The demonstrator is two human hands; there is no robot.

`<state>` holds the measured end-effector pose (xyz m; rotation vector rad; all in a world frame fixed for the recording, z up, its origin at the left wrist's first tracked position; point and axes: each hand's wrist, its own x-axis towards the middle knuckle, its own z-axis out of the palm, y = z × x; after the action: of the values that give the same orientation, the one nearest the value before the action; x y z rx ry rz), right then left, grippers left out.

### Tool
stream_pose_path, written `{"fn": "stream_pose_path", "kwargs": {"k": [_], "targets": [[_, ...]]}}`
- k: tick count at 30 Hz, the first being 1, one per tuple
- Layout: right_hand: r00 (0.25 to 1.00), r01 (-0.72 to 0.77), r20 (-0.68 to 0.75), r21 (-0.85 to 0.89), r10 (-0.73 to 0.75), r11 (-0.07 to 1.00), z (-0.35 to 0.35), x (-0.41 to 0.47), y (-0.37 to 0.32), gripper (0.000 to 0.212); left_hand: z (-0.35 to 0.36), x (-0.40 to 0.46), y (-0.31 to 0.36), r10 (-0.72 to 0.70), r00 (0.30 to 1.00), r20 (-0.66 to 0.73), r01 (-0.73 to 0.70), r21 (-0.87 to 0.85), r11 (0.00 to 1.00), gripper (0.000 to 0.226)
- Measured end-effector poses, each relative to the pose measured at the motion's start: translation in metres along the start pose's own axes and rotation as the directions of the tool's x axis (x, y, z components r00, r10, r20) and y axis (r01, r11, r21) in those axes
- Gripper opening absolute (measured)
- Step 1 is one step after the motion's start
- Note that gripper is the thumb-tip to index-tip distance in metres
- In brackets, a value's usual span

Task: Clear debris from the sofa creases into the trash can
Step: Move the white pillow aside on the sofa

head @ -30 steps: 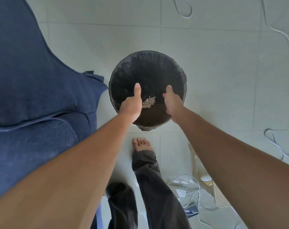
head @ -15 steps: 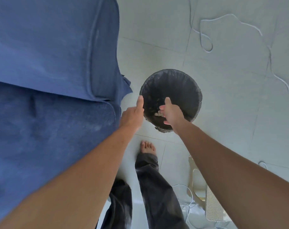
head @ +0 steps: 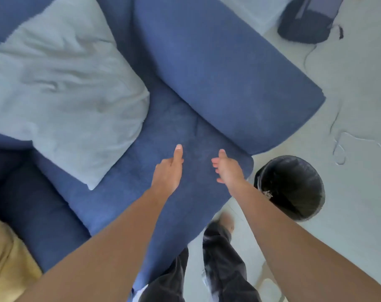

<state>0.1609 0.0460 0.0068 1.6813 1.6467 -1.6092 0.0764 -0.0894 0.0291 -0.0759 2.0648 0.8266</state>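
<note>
A blue sofa fills the upper left, with its seat cushion (head: 124,192) under my hands and its armrest (head: 228,83) to the right. Over the seat, my left hand (head: 168,171) has its thumb out and its fingers curled under, and nothing shows in it. My right hand (head: 227,168) hovers near the seat's front right corner, fingers apart and empty. The crease (head: 185,105) between seat and armrest runs ahead of both hands. A round black-lined trash can (head: 294,188) stands on the floor right of the sofa, with pale debris (head: 267,194) inside it.
A large pale pillow (head: 61,90) lies on the seat at left. A yellow cloth (head: 9,258) sits at the lower left. A dark bag (head: 304,20) and loose white cables (head: 341,149) lie on the tiled floor at right. My legs in dark trousers (head: 217,258) stand below.
The view has swung left from the trash can to the sofa. Both hands have moved off the can and now hover over the seat cushion.
</note>
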Motion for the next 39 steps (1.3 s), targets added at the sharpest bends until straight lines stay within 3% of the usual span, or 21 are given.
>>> {"fn": "stream_pose_path", "kwargs": {"k": [4,10,14,18,21,25,28,33,39], "targets": [[0.991,0.123,0.071,-0.151,-0.114,0.981,0.068,-0.023,-0.052,0.045,-0.086,-0.004,-0.039,-0.054,0.975,-0.214,0.03,-0.113,0.993,0.057],[0.926,0.365,0.205,-0.285,-0.316,0.886,0.14,-0.044,-0.123,0.032,-0.174,-0.011,-0.107,-0.314,0.844,-0.435,0.137,-0.391,0.91,0.083],[0.887,0.461,0.143,-0.188,-0.44,0.867,0.168,-0.032,-0.159,0.097,-0.194,-0.003,-0.124,-0.373,0.807,-0.458,0.13,-0.478,0.869,0.097],[0.868,0.495,0.124,-0.153,-0.48,0.855,0.178,0.006,-0.186,0.118,-0.191,0.023,-0.12,-0.407,0.773,-0.486,0.068,-0.575,0.815,0.11],[0.854,0.51,0.212,-0.158,-0.475,0.846,0.179,0.04,-0.204,0.128,-0.189,0.049,-0.11,-0.43,0.734,-0.526,-0.026,-0.654,0.756,0.113],[0.784,0.565,0.387,-0.122,-0.485,0.816,0.185,0.073,-0.216,0.125,-0.18,0.083,-0.097,-0.395,0.716,-0.575,-0.173,-0.695,0.698,0.094],[0.745,0.596,0.415,-0.063,-0.522,0.801,0.193,0.082,-0.217,0.111,-0.167,0.089,-0.09,-0.466,0.642,-0.609,-0.224,-0.73,0.646,0.083],[0.692,0.638,0.449,-0.014,-0.565,0.77,0.2,0.067,-0.214,0.113,-0.155,0.071,-0.087,-0.513,0.557,-0.654,-0.369,-0.748,0.553,0.049],[0.551,0.755,0.571,-0.032,-0.608,0.654,0.227,0.003,-0.196,0.093,-0.147,0.016,-0.111,-0.649,0.346,-0.677,-0.513,-0.716,0.473,0.031]]}}
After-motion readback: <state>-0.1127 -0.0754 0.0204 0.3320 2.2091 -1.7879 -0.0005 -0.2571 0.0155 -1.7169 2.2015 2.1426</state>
